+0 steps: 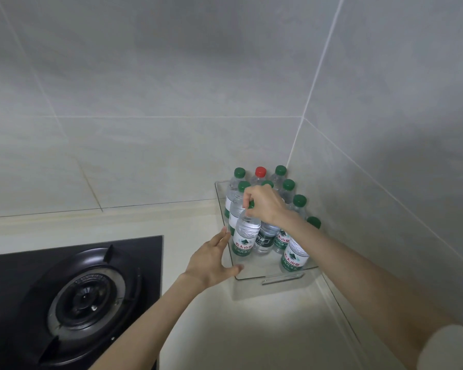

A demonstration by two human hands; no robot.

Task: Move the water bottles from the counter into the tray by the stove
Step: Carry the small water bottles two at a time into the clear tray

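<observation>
A clear plastic tray (281, 277) stands in the counter's back right corner, against the tiled walls. Several water bottles with green caps stand upright in it, and one bottle with a red cap (260, 172) is in the back row. My right hand (265, 204) grips the top of a green-capped bottle (246, 232) at the tray's front left, its fingers curled round the cap. My left hand (214, 259) rests with straight fingers against the tray's left wall, thumb at the front corner. Another bottle (294, 256) stands at the front right, partly behind my right forearm.
A black gas stove (72, 297) with a round burner lies left of the tray. The pale counter (251, 329) stretches toward me in front of the tray. Grey tiled walls close the back and right side.
</observation>
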